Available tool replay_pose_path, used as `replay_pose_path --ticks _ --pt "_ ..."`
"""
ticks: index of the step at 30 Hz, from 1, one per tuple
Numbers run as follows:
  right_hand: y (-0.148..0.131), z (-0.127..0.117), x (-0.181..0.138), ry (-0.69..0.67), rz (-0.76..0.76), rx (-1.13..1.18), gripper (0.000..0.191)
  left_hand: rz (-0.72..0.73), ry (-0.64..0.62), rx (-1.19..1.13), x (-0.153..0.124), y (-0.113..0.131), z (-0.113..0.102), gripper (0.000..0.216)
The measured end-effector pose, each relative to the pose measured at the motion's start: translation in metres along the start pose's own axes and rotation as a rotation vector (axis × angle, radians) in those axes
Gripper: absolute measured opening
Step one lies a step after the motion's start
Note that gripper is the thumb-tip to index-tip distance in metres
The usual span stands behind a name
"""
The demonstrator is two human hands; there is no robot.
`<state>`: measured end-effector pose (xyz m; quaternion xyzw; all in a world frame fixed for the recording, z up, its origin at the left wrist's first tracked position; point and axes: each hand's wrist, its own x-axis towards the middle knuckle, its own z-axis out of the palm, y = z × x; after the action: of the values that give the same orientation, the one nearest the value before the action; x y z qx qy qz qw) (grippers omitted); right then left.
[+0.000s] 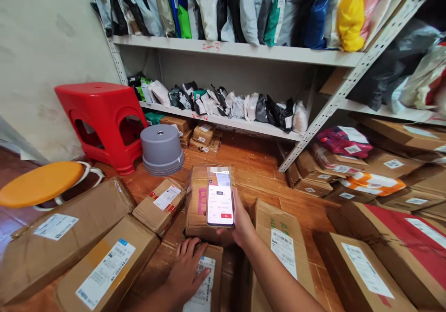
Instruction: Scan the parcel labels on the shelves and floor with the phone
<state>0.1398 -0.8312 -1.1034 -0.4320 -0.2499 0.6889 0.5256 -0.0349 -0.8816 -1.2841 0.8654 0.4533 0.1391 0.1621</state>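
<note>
My right hand [240,221] grips a smartphone [219,199] upright, its lit screen facing me, above a tape-wrapped cardboard box [197,200]. My left hand [188,268] lies flat with fingers spread on a small cardboard box [209,279] right in front of me, touching the edge of its white shipping label [204,286]. Other labelled cardboard parcels lie around both hands on the wooden floor.
A red plastic stool [101,117], a stack of grey stools [162,149] and an orange round seat [40,182] stand at left. Metal shelves [244,49] hold several bagged parcels. More boxes [358,270] crowd the right, with some under the shelves [204,133].
</note>
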Motion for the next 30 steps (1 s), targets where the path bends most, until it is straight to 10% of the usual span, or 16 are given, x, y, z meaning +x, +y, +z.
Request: replay_pose_path --ticks 30 --pt "-0.010 -0.004 0.003 -0.093 -0.049 -0.011 0.068 0.037 0.107 0.034 -0.001 -0.002 0.007 0.051"
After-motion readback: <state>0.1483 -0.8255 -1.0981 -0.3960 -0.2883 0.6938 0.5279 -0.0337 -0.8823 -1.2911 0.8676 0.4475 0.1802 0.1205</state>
